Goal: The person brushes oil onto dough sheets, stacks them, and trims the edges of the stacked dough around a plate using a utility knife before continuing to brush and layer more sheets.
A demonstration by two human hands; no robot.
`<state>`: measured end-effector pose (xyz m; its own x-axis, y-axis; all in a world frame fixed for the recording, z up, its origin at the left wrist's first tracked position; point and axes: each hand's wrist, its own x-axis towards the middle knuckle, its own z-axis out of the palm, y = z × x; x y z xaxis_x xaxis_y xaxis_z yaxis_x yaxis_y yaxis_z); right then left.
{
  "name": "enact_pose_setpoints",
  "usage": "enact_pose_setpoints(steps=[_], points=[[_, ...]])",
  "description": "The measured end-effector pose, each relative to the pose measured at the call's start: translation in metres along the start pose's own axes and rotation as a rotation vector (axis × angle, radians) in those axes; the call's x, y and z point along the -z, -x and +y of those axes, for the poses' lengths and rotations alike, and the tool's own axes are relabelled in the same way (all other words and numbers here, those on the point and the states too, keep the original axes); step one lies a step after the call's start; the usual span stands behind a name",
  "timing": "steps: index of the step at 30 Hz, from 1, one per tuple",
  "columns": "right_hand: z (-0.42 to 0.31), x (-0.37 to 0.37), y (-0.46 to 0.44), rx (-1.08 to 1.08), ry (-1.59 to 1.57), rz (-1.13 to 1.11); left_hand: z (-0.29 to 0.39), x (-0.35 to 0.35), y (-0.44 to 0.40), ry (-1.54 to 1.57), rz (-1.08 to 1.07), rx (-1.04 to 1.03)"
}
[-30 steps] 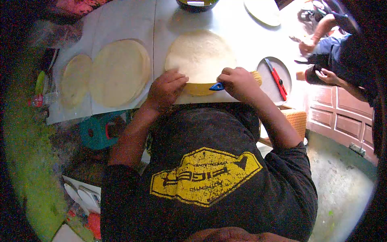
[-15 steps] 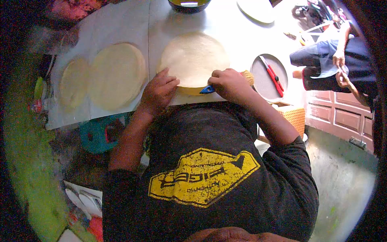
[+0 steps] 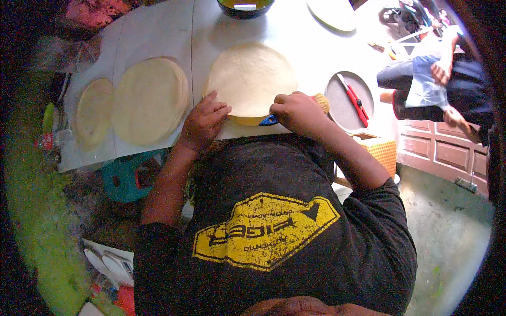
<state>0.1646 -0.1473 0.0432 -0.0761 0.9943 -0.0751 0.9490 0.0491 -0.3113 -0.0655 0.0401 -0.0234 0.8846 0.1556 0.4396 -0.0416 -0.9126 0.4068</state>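
A stack of pale, round flatbreads [image 3: 253,79] lies on the white table directly in front of me. My left hand [image 3: 207,118] is at its near left edge, the fingers bent over the rim and closed on it. At the near right edge, my right hand [image 3: 300,111] is closed around a brush. The brush's blue handle end [image 3: 269,120] sticks out to the left of the fist, against the stack's edge. Its yellowish bristles [image 3: 322,103] point right, away from the flatbreads. My fingers hide the middle of the brush.
Two more flatbread piles [image 3: 150,101] lie on the left. A grey round plate [image 3: 337,113] bears a red cutter knife [image 3: 356,102]. A dark bowl [image 3: 246,9] and a white disc [image 3: 332,13] stand farther back. On the right, another person's hands [image 3: 441,71] handle a clear plastic bag.
My hands stay at the stack's near edge, and the brush handle has tilted slightly. The other person's hands have moved apart, with the plastic bag spread between them.
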Motion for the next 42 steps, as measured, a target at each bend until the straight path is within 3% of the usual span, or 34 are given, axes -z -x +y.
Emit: enact_pose_setpoints(steps=[5, 11, 14, 16, 17, 20, 22, 24, 25, 27, 29, 32, 35, 37, 40, 42], points=[[-0.001, 0.018, -0.006, -0.032, -0.01, -0.031, 0.007, 0.01, -0.005, 0.012, -0.049, 0.036], [-0.005, 0.057, -0.067, 0.082, 0.023, 0.232, 0.007, 0.012, -0.006, -0.029, -0.125, 0.074], [0.008, 0.059, -0.107, 0.067, -0.031, 0.336, 0.016, 0.011, -0.019, -0.186, -0.314, 0.247], [0.019, 0.054, -0.116, 0.068, -0.095, 0.359, 0.035, 0.014, -0.043, -0.384, -0.123, 0.156], [0.023, 0.05, -0.118, 0.063, -0.151, 0.377, 0.034, 0.01, -0.048, -0.386, -0.124, 0.165], [0.022, 0.052, -0.115, 0.078, -0.129, 0.366, 0.017, -0.003, -0.069, -0.179, 0.019, 0.172], [0.022, 0.054, -0.111, 0.088, -0.127, 0.41, 0.005, -0.007, -0.087, -0.198, -0.074, 0.425], [0.021, 0.063, -0.104, -0.196, -0.072, 0.381, -0.007, -0.007, -0.097, -0.206, -0.091, 0.452], [0.021, 0.065, -0.1, -0.192, -0.072, 0.381, -0.012, -0.007, -0.1, -0.212, -0.112, 0.471], [0.021, 0.068, -0.094, -0.382, -0.104, 0.303, -0.018, -0.001, -0.101, -0.178, -0.111, 0.487], [0.024, 0.066, -0.091, -0.398, -0.083, 0.314, -0.018, 0.004, -0.103, -0.139, -0.116, 0.499], [0.025, 0.062, -0.087, -0.467, -0.164, 0.24, -0.004, 0.022, -0.116, 0.012, -0.118, 0.717], [0.03, 0.053, -0.086, -0.462, -0.181, 0.3, -0.022, 0.015, -0.118, 0.013, -0.084, 0.625], [0.034, 0.049, -0.087, -0.406, -0.167, 0.37, -0.026, 0.014, -0.122, 0.18, -0.185, 0.795], [0.036, 0.049, -0.087, -0.42, -0.194, 0.35, -0.028, 0.015, -0.125, -0.083, -0.184, 0.679], [0.038, 0.048, -0.087, -0.412, -0.197, 0.36, -0.029, 0.018, -0.126, -0.101, -0.21, 0.67]])
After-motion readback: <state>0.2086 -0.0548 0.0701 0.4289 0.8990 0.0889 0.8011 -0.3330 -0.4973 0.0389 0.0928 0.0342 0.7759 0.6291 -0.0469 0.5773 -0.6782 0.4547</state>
